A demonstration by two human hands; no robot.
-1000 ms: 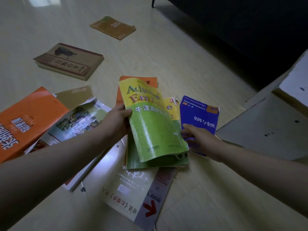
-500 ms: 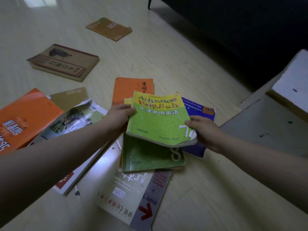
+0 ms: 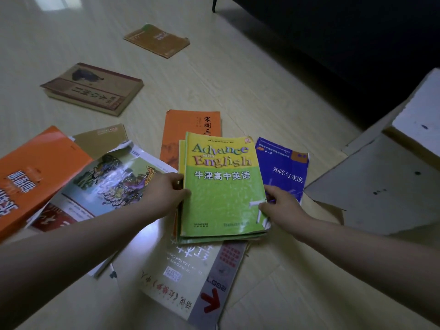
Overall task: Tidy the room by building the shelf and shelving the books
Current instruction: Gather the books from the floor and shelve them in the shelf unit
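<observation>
On the floor (image 3: 214, 79), left grip (image 3: 164, 194) and right grip (image 3: 283, 206) clasp the dog-eared green textbook (image 3: 221, 194).

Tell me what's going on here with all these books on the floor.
A person is gathering up scattered books. The left hand grips the left edge of a green textbook and the right hand pinches its lower right corner. The textbook sits squarely on a small stack. A blue book and an orange book lie beside it. Grey boards lie at the right, with no built shelf in view.
</observation>
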